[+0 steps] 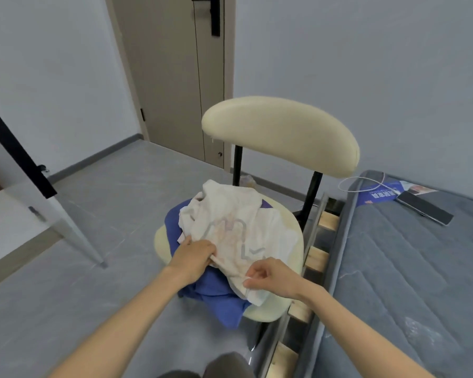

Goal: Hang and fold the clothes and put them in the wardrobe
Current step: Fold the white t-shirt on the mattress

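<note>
While both bare forearms reach forward in the head view, the left hand lies on the near left part of a crumpled white cotton garment with a faint pink and grey print. Its grip is closed around a fold of the cloth, with the fingers curled under. The right hand sits just to the right and nearer the camera. Its grip is narrow: thumb and forefinger pinch the garment's near hem, and the other fingers are loosely bent.

The white garment is heaped on top of a blue fabric garment, which spills over the front edge of a cream padded chair with black metal posts. Both clothes rest on the chair's seat, with the oval backrest rising behind them.

Just right of the chair stands a bed with a grey quilted mattress, and pale wooden slats show between chair and mattress. On the mattress, well apart from the hands, lie a dark flat phone, a thin white cable and a blue printed booklet touching the phone's end.

To the left, a white slanted desk leg stands on the grey tiled floor. Behind the chair a beige closed door is set in the pale wall.
</note>
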The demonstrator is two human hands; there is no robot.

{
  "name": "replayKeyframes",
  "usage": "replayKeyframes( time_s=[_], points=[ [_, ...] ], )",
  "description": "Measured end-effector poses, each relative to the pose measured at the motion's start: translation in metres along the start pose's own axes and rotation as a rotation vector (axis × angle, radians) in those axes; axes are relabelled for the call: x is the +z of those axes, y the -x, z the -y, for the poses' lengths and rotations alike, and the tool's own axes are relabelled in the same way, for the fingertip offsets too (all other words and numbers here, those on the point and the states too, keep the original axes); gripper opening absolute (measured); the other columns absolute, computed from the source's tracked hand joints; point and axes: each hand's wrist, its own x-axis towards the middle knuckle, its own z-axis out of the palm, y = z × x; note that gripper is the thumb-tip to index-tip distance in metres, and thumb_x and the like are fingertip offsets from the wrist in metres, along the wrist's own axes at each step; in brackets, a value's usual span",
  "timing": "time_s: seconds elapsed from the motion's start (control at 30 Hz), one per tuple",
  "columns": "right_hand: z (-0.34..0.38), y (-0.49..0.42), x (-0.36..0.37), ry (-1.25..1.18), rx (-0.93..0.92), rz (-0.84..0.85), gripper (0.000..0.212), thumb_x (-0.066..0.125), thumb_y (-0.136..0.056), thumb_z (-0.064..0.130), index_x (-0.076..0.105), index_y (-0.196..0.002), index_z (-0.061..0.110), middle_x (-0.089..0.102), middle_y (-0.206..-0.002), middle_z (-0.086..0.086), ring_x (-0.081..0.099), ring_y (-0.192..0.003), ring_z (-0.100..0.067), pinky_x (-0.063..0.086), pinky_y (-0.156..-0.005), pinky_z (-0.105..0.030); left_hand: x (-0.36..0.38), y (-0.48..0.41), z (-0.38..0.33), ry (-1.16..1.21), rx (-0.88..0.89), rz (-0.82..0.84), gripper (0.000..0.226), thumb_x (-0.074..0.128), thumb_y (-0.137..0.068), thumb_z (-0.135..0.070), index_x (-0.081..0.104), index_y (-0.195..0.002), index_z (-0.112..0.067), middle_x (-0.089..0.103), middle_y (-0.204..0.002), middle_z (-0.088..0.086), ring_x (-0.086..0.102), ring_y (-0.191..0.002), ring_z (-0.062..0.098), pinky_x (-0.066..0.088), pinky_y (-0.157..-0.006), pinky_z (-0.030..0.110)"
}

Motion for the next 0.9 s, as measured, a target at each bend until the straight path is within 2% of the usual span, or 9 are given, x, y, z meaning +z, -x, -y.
replayKeyframes(
  time_s=[0.13,0.27,0.33,0.4,0.47,0.57,0.67,0.8,0.9],
  points=[
    [-0.019,0.006,-0.006,0.077,0.047,-0.125,0.019,0.064,-0.086,0.017,0.06,-0.104,0.022,0.061,-0.107,0.005,0.055,-0.102,-0.014,0.04,-0.086,-0.019,0.004,0.005,-0.011,0.057,-0.065,-0.144,0.014,0.035,-0.093,-0.012,0.045,-0.087,-0.019,0.059,-0.091,0.0,0.053,-0.086,0.024,0.031,-0.064,0.033],
    [-0.015,0.003,-0.007,0.145,0.046,-0.145,0.081,0.075,-0.075,0.043,0.031,-0.142,0.031,0.031,-0.139,0.009,0.027,-0.128,-0.014,0.025,-0.105,-0.029,-0.008,-0.006,-0.009,0.434,-0.147,-0.288,0.017,0.037,-0.094,-0.01,0.05,-0.093,-0.021,0.06,-0.085,-0.003,0.053,-0.077,0.021,0.042,-0.065,0.036],
    [-0.005,-0.005,-0.003,0.202,0.081,-0.155,0.092,0.073,-0.071,0.052,0.022,-0.146,0.037,0.02,-0.147,0.007,0.023,-0.133,-0.022,0.029,-0.105,-0.036,-0.022,-0.017,-0.015,0.672,-0.156,-0.365,0.021,0.039,-0.094,-0.006,0.053,-0.096,-0.02,0.06,-0.086,-0.005,0.055,-0.076,0.014,0.044,-0.068,0.028],
    [0.005,-0.017,0.001,0.22,0.103,-0.219,0.069,0.066,-0.079,0.049,0.036,-0.139,0.033,0.03,-0.145,0.002,0.035,-0.13,-0.025,0.037,-0.098,-0.037,-0.039,-0.029,-0.023,0.883,-0.149,-0.43,0.024,0.041,-0.093,-0.001,0.056,-0.093,-0.02,0.06,-0.09,-0.007,0.055,-0.078,0.008,0.046,-0.07,0.021],
    [0.016,-0.028,-0.003,0.223,0.089,-0.379,0.01,0.052,-0.093,0.037,0.054,-0.099,0.029,0.058,-0.117,-0.003,0.055,-0.11,-0.028,0.042,-0.078,-0.034,-0.056,-0.039,-0.027,0.969,-0.118,-0.472,0.027,0.044,-0.092,0.0,0.058,-0.088,-0.022,0.062,-0.09,-0.006,0.056,-0.077,0.004,0.046,-0.067,0.015],
    [0.035,-0.036,-0.032,0.044,0.037,-0.676,0.024,0.041,-0.094,0.009,0.054,-0.083,0.026,0.061,-0.083,0.001,0.06,-0.085,-0.028,0.046,-0.065,-0.034,-0.085,-0.048,-0.027,0.938,-0.062,-0.543,0.028,0.045,-0.089,0.003,0.057,-0.085,-0.022,0.061,-0.084,-0.012,0.054,-0.073,-0.004,0.041,-0.065,0.01],
    [0.068,-0.027,-0.079,-0.205,-0.03,-0.892,0.037,0.037,-0.089,-0.004,0.064,-0.108,0.013,0.063,-0.096,-0.001,0.06,-0.093,-0.023,0.052,-0.083,-0.042,-0.118,-0.053,-0.028,0.924,-0.011,-0.594,0.024,0.046,-0.089,0.004,0.058,-0.087,-0.016,0.06,-0.083,-0.012,0.054,-0.075,-0.005,0.041,-0.068,0.013],
    [0.123,0.013,-0.137,-0.227,-0.243,-1.046,0.04,0.036,-0.085,-0.01,0.063,-0.108,0.01,0.061,-0.096,0.004,0.055,-0.088,-0.01,0.041,-0.07,-0.011,-0.173,-0.056,-0.049,0.94,0.06,-0.688,0.019,0.048,-0.09,0.002,0.058,-0.088,-0.014,0.059,-0.083,-0.013,0.054,-0.078,0.003,0.041,-0.07,0.014],
    [0.154,0.051,-0.17,-0.228,-0.327,-1.189,0.041,0.037,-0.081,-0.01,0.064,-0.105,0.008,0.064,-0.095,0.004,0.054,-0.083,-0.005,0.038,-0.066,-0.002,-0.224,-0.053,-0.082,0.973,0.16,-0.785,0.016,0.049,-0.09,0.002,0.059,-0.091,-0.011,0.059,-0.083,-0.012,0.053,-0.076,0.0,0.039,-0.066,0.008]
  ],
)
